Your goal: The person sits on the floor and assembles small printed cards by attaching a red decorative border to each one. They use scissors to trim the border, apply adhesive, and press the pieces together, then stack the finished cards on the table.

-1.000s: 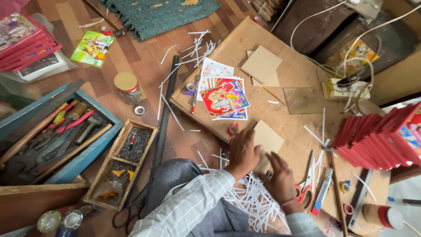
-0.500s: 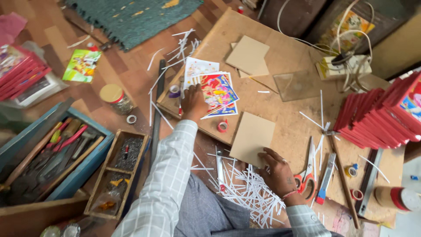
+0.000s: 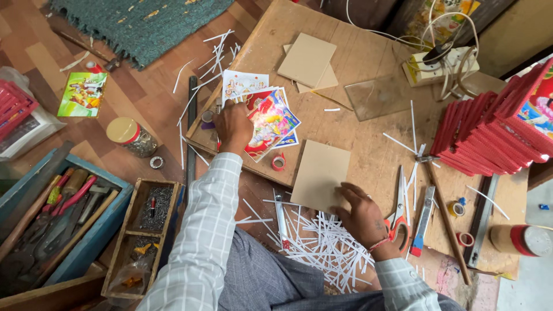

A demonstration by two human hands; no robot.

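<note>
A low wooden work board fills most of the view. At its right edge stands a row of red-framed pictures. To the left on the floor is a blue wooden toolbox with hand tools, and beside it a small wooden tray of nails.

Near the front edge of the board lies a plain brown square cardboard sheet. The right hand rests on its lower right corner, fingers spread flat and pressing, not gripping. Just right of this hand lie scissors with orange handles.

The left hand reaches to the stack of colourful printed pictures at the left side of the board. Its fingers are curled over the stack's left edge, touching the top print; whether they pinch it I cannot tell.

Thin white paper strips lie scattered below the board.
</note>
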